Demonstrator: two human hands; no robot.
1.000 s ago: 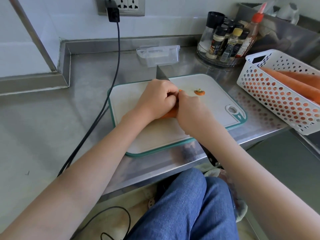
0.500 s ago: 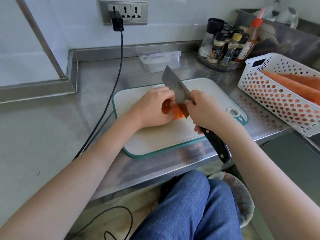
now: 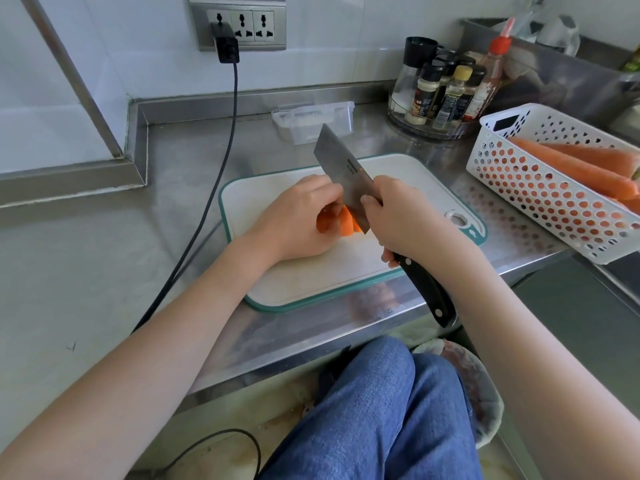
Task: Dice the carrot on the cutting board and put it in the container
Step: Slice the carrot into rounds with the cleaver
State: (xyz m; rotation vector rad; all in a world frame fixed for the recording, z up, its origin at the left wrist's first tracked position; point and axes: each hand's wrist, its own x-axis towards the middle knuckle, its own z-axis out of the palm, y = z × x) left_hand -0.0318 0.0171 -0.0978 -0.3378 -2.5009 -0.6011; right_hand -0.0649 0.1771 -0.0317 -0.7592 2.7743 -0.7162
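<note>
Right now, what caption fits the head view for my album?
Left hand steadies the carrot while the right hand holds a cleaver.

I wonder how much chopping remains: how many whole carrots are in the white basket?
2 can be told apart in the white perforated plastic basket at right: one long orange carrot along its near side, another orange carrot behind it. Orange lower down may be more, partly hidden.

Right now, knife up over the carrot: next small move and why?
Probably bring the knife down through the carrot just beside the left hand's fingers. The right hand grips the knife with its blade tilted over the pieces, the left hand pins them on the cutting board, and the container behind looks empty, so dicing comes first.
</note>
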